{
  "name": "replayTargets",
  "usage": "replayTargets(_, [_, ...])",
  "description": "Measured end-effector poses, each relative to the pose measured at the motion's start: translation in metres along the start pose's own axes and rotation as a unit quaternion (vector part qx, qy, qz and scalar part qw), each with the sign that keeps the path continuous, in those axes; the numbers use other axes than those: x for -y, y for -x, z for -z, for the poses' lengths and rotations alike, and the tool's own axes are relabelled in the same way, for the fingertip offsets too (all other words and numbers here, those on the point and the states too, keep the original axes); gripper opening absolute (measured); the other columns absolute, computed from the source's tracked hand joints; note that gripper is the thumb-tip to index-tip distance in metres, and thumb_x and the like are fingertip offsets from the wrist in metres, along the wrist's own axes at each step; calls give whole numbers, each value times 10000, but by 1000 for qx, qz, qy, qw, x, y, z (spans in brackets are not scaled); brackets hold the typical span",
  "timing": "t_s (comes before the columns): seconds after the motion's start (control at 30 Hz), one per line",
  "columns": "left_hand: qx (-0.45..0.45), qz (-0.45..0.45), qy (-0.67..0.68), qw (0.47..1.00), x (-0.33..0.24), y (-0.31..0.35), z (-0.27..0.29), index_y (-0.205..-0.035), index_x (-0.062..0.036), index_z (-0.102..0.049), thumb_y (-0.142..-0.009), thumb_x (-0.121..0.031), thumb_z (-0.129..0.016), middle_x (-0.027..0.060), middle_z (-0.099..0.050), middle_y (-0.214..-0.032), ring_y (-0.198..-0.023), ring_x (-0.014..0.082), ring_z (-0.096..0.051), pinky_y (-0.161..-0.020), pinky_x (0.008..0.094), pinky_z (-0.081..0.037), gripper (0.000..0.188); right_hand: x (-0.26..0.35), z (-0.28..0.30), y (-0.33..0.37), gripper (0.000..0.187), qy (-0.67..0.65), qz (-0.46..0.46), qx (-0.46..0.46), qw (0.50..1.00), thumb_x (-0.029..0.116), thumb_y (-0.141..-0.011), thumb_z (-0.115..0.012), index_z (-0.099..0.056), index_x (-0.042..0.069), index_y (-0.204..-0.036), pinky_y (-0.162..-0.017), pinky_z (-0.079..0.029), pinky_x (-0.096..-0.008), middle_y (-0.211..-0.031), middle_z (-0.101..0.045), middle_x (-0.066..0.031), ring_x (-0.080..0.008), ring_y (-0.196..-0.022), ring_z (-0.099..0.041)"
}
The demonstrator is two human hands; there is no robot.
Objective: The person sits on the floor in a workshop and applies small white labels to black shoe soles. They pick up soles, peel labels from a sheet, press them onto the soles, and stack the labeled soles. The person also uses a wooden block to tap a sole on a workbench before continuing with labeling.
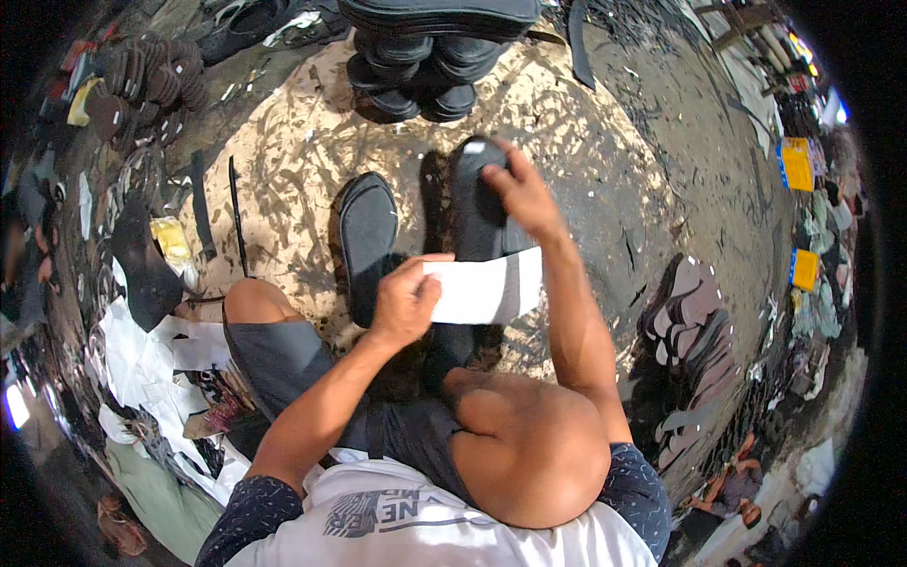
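My left hand point(406, 300) is closed on the edge of a white strip point(480, 291), perhaps paper, with its thumb on top; a grey band crosses the strip's right end. Beyond it, my right hand point(525, 194) grips the far end of a black shoe sole point(475, 213), thumb on its upper face and fingers at its right edge. A small white patch point(475, 148) lies on the tip of that sole. The strip hides the sole's near end. Another black sole point(368, 227) rests to the left, apart from both hands.
A stack of black soles point(439, 47) stands at the far side of the stained tan board point(605, 142). Brown soles are piled at right point(694, 331) and far left point(151, 80). White scraps point(142, 364) lie at left. Another person point(735, 482) is at lower right.
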State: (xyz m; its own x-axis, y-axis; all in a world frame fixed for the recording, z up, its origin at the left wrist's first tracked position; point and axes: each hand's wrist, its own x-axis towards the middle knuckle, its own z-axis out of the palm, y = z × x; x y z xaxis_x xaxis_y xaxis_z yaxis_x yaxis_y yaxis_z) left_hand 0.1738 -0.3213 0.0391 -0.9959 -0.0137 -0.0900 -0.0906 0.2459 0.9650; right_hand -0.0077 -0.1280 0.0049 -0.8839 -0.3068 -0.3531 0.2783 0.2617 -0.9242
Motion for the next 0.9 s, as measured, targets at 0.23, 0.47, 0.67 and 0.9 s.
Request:
replayTargets(0.23, [-67, 240, 387, 888, 17, -13, 50, -1177, 11, -616, -991, -108, -631, 68, -692, -1052, -960, 136, -669, -854, 299, -555, 222, -41, 68, -7, 590, 452, 63, -180, 871, 172, -901, -757, -516, 20, -1417, -970, -500, -432, -1303, -617, -216, -331, -1188, -611])
replayTargets(0.47, [-131, 217, 522, 815, 16, -27, 61, -1198, -80, -527, -974, -180, -583, 47, -636, -1098, -1034, 176, -643, -940, 356, -527, 252, 61, -75, 70, 164, 96, 192, -12, 977, 139, -964, -685, -690, 48, -1100, -769, -537, -336, -999, -706, -121, -213, -886, -679])
replayTargets(0.67, [-97, 161, 466, 865, -11, -29, 47, -1311, -62, -501, -952, -128, -685, 56, -630, -1163, -1032, 145, -637, -925, 313, -529, 409, 71, -94, 84, 195, 132, 161, -60, 976, 179, -954, -693, -693, 33, -1083, -732, -553, -395, -977, -681, -158, -301, -842, -688])
replayTargets(0.9, [-124, 136, 295, 938, -11, -29, 42, -1343, -17, -565, -926, -58, -742, 65, -675, -1159, -1022, 109, -640, -904, 265, -525, 455, 78, -95, 89, 167, 130, 151, -48, 979, 166, -937, -712, -685, 36, -1038, -677, -560, -359, -950, -691, -143, -279, -792, -696])
